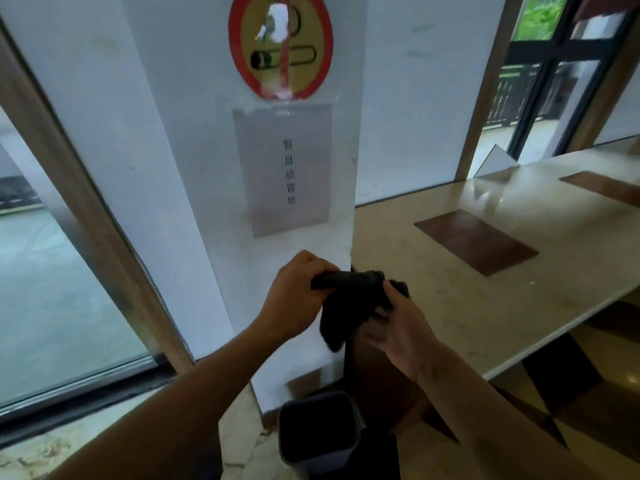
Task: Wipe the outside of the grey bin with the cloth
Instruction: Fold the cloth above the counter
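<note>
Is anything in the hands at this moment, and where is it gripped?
The dark cloth, held by both: the left hand grips its upper left end, the right hand its right side. The grey bin is untouched.

White pillar (194, 174) straight ahead, bearing a round red-rimmed no-smoking sign (280, 46) above a grey notice (282, 169) printed with a vertical line of characters. Glass door (52, 271) in a wooden frame to the left. Pale stone counter (467, 306) to the right, inlaid with brown rectangular panels (476, 241). Patterned floor tiles (595, 403) below.
</note>
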The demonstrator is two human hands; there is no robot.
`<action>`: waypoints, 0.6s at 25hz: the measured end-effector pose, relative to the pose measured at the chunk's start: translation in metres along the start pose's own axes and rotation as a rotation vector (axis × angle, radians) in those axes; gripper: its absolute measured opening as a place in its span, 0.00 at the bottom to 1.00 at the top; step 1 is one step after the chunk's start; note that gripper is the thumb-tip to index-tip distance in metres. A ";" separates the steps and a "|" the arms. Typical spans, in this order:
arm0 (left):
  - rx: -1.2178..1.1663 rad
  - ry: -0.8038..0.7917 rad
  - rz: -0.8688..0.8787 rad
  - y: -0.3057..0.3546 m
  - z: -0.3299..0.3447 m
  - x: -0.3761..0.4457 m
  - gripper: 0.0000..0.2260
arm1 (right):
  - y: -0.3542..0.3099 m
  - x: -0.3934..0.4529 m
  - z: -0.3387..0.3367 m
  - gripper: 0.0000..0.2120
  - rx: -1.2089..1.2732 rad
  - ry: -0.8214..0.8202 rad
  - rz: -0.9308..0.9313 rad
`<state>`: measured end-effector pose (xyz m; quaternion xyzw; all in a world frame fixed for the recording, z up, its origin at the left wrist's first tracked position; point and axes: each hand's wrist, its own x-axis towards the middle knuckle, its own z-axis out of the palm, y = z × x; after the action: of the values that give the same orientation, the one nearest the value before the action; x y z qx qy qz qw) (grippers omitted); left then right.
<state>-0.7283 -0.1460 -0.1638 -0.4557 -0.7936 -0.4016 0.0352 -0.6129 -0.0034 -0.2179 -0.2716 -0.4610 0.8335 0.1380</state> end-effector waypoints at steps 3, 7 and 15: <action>-0.033 -0.023 0.074 0.019 -0.024 0.021 0.13 | -0.021 -0.022 -0.004 0.56 -0.165 -0.011 -0.126; -0.216 -0.042 -0.012 0.025 -0.022 0.037 0.17 | -0.020 -0.030 -0.003 0.60 -0.582 -0.038 -0.467; -0.538 -0.246 -0.246 0.007 0.019 0.045 0.12 | -0.023 -0.044 -0.041 0.12 -0.787 0.301 -0.610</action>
<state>-0.7437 -0.0997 -0.1535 -0.3945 -0.7063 -0.5402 -0.2318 -0.5541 0.0162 -0.2012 -0.2731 -0.7727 0.4706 0.3269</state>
